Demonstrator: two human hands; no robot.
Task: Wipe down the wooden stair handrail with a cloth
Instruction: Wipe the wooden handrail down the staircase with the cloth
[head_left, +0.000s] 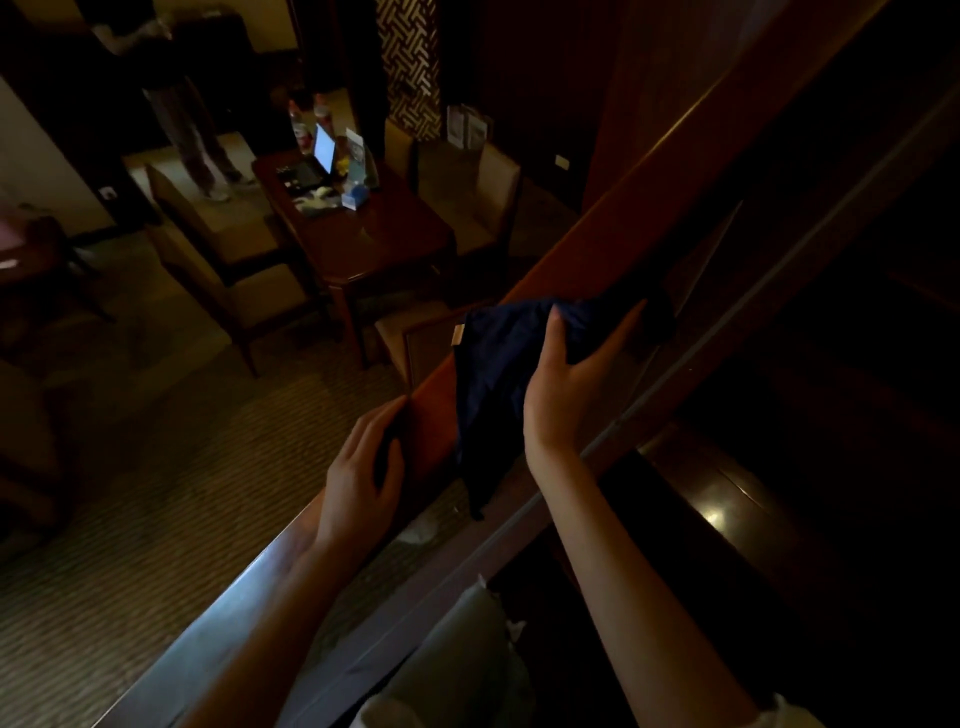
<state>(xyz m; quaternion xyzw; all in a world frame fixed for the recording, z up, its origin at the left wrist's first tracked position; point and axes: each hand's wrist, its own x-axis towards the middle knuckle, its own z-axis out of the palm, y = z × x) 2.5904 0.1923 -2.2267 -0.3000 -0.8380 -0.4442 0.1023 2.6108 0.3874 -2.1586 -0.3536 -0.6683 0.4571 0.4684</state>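
Observation:
The wooden handrail runs diagonally from the lower left up to the upper right. A dark blue cloth with a small pale tag lies draped over it, one end hanging down the near side. My right hand holds the cloth against the rail, thumb on top and fingers spread along it. My left hand grips the rail's outer edge just below the cloth, fingers curled over the far side.
Below the rail is a carpeted room with a dark wooden table carrying a laptop, bottles and a tissue box, and upholstered chairs around it. A person's legs stand at the back. Dark wooden stair treads lie to the right.

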